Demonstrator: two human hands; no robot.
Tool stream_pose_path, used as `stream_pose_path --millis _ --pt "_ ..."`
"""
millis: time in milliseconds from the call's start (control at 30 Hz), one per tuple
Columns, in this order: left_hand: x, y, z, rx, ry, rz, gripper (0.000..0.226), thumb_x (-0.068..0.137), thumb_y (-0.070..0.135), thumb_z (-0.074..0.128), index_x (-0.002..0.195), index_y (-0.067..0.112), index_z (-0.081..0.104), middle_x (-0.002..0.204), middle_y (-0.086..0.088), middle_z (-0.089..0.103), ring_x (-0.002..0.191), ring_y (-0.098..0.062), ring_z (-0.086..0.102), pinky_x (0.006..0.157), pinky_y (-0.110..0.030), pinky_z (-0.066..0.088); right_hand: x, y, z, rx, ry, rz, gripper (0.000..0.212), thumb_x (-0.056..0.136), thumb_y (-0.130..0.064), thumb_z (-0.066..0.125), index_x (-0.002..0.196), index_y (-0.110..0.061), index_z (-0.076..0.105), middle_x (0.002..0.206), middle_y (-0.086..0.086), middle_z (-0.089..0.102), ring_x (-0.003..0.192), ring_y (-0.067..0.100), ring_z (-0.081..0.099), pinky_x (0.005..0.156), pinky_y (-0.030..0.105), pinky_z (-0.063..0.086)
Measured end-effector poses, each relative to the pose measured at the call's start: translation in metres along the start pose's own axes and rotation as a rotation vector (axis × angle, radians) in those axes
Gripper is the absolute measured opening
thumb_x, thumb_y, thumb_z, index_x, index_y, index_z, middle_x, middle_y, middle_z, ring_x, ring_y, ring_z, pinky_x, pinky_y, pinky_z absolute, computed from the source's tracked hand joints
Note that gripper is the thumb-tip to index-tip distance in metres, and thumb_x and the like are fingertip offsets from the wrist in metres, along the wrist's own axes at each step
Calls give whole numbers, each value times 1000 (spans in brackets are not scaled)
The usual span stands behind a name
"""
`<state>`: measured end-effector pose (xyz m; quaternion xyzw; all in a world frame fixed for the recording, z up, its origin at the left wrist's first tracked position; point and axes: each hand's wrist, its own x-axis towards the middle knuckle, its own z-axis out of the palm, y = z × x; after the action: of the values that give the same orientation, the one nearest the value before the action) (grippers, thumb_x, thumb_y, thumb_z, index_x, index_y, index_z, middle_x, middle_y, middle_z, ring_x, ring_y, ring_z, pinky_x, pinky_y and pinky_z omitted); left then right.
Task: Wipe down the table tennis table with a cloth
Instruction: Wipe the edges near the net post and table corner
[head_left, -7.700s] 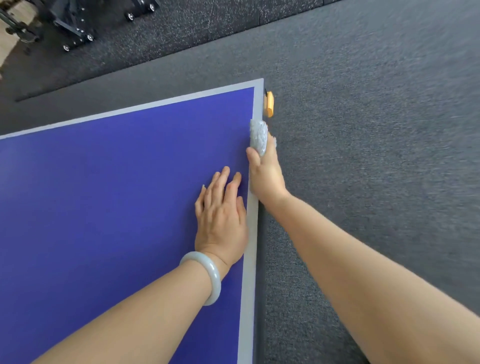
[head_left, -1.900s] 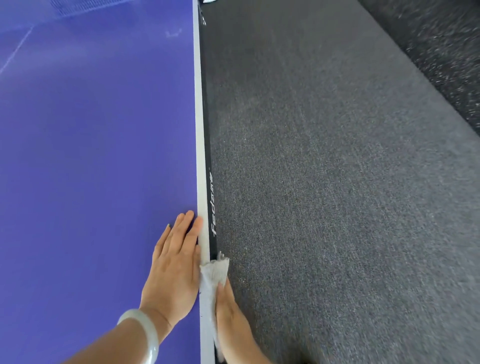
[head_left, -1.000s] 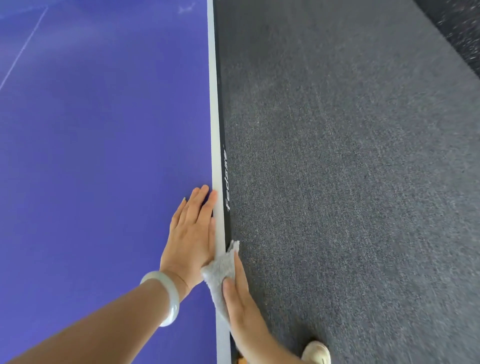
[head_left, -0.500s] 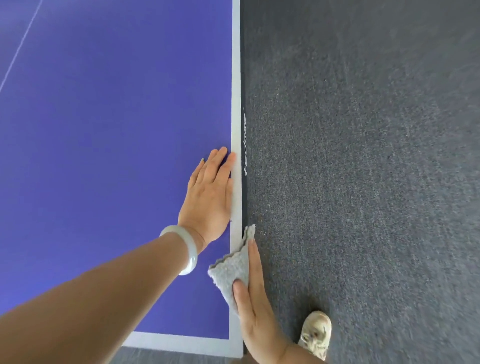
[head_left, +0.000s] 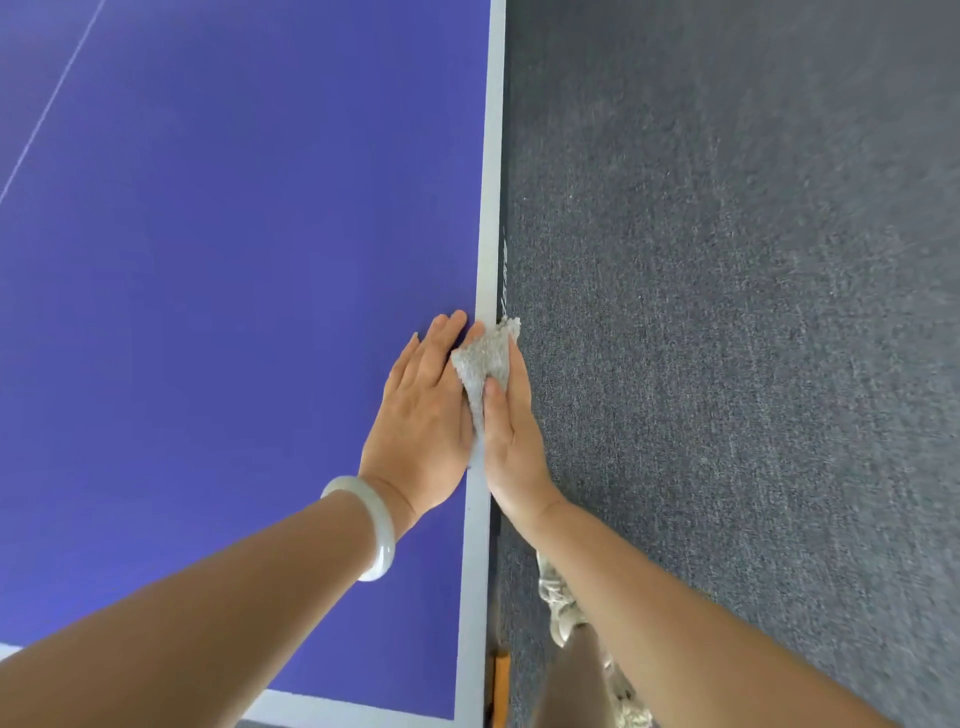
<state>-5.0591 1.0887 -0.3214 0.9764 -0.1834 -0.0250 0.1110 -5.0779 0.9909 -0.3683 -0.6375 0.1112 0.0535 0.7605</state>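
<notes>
The blue table tennis table fills the left of the view, with a grey-white border line along its right edge. My left hand, with a pale bangle on the wrist, lies flat on the blue top beside that edge. My right hand grips a small grey cloth with the thumb on top and the fingers down the table's side, pressing the cloth against the edge. The cloth overlaps my left index finger.
Dark grey carpet covers the floor to the right of the table. My shoe and leg stand close to the table's near right corner, where an orange corner piece shows under the edge.
My right hand has slid the cloth forward along the table's right edge, from behind my left hand to level with its fingers. The view has shifted slightly; my left hand stays flat.
</notes>
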Motion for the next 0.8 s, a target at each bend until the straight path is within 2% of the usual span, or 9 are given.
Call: stream_pose_path --millis 133,267,367,433,500,567,633,700,800 --pt "3 1 2 32 7 -15 54 101 22 28 154 9 28 159 -7 29 151 -21 18 124 -38 10 51 -22 0 -11 33 53 50 108 -26 31 156 -15 22 158 3 32 146 12 30 121 38 23" --pt "3 0 0 55 -14 -22 53 102 22 27 154 8 29 159 -7 29 151 -21 19 123 -40 14 95 -36 2 -81 69 110 45 107 -30 33 150 -17 33 145 7 48 137 22 41 115 45 31" --pt "4 1 -1 71 -15 -26 53 102 22 28 153 7 32 157 -8 33 149 -22 23 120 -42 20 97 -34 1 -122 39 122 46 107 -31 34 151 -18 32 144 8 48 135 23 42 114 45 32" --pt "4 2 -3 71 -33 -18 52 102 23 30 150 7 37 154 -8 38 146 -24 30 118 -43 23 95 -32 -1 -144 18 140 49 106 -35 34 153 -21 29 143 8 46 131 19 45 113 40 35" --pt "11 -1 -12 39 -61 5 49 97 22 36 144 10 46 145 -5 45 136 -25 41 111 -37 29 96 -32 -2 -156 16 141 50 106 -37 34 153 -22 28 139 10 46 123 18 48 108 36 38" --pt "32 -10 -21 -37 -43 12 40 92 14 40 129 14 55 130 0 52 116 -23 51 98 -29 35 96 -34 -3 -151 16 127 51 105 -35 35 153 -18 28 134 13 48 119 22 51 105 39 41" --pt "64 -20 -31 -79 14 -32 35 90 6 42 121 9 58 125 -2 54 109 -25 54 95 -33 40 92 -36 -3 -134 19 125 53 105 -34 36 153 -15 27 136 12 47 123 21 49 107 40 39" --pt "103 -31 -37 -63 66 -118 35 94 2 44 126 3 57 135 -9 52 120 -30 52 103 -40 41 92 -41 -4 -134 17 129 56 103 -37 36 155 -15 25 143 9 44 131 18 44 112 37 35" --pt "163 -43 -37 -18 49 -236 44 101 9 44 144 4 43 155 -9 35 143 -27 33 116 -41 28 115 -51 -11 -132 -48 180 58 105 -35 37 158 -20 18 154 5 37 140 16 36 116 36 29"
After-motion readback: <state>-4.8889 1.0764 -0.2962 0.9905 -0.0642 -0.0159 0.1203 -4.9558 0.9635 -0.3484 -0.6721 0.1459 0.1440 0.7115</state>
